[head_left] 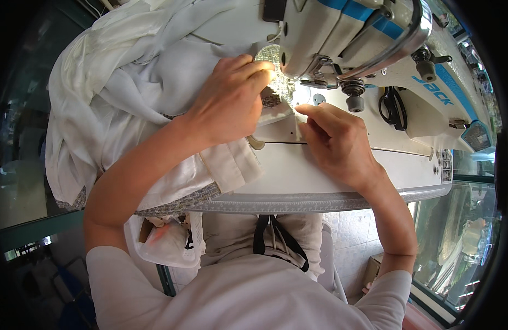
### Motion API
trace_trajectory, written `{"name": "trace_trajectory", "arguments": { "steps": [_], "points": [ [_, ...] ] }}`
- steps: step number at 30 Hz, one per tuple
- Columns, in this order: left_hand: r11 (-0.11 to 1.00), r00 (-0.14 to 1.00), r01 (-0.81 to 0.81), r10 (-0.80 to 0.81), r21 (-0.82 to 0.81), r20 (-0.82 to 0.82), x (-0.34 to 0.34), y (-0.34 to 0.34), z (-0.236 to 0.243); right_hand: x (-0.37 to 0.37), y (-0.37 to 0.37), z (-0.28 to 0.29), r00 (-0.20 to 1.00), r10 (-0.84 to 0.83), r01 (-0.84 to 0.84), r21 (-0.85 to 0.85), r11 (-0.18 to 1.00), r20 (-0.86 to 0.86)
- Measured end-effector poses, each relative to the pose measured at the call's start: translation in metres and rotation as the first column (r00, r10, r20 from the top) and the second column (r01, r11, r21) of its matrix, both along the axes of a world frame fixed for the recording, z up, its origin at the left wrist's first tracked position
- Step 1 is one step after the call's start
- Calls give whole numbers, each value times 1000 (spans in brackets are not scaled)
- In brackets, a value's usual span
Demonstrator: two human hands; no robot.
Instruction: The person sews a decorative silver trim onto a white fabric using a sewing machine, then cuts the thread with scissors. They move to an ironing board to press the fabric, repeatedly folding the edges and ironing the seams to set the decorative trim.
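My left hand is closed on a light tweed fabric beside the lit needle area of a white sewing machine. My right hand has curled fingers at the fabric's right edge, over the machine bed; whatever its fingertips hold is too small to make out. A bundle of white satiny cloth with grey tweed edging lies left of the machine, under and around my left forearm.
Black scissors rest by the machine's pillar. A measuring tape runs along the table's front edge. A white basket with small items sits below at the left. Glass panels stand at the right, and my lap is below the table.
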State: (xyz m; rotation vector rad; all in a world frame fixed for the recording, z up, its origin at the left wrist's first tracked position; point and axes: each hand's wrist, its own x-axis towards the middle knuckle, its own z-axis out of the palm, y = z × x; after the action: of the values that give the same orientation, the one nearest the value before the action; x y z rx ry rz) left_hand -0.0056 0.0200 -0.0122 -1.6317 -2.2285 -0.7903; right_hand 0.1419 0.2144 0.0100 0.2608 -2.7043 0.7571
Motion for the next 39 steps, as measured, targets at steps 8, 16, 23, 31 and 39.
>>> {"name": "trace_trajectory", "arguments": {
  "steps": [8,16,23,31,39],
  "points": [
    [999,994,31,-32,7,105,36,-45,1,11,-21,-5,983,-145,140,-52,989,-110],
    [998,997,56,-55,-25,52,58,-65,1,-2,-66,-21,987,-143,139,-49,989,-72],
    [996,996,87,-87,-5,24,58,-67,0,35,-25,-12,922,-384,378,-103,920,-50],
    [998,997,69,-69,3,19,59,-65,1,14,-49,-19,947,-319,319,-23,948,-37],
    [998,997,67,-67,-10,26,59,-65,2,25,-30,-10,899,-418,424,-22,905,127]
  ]
}}
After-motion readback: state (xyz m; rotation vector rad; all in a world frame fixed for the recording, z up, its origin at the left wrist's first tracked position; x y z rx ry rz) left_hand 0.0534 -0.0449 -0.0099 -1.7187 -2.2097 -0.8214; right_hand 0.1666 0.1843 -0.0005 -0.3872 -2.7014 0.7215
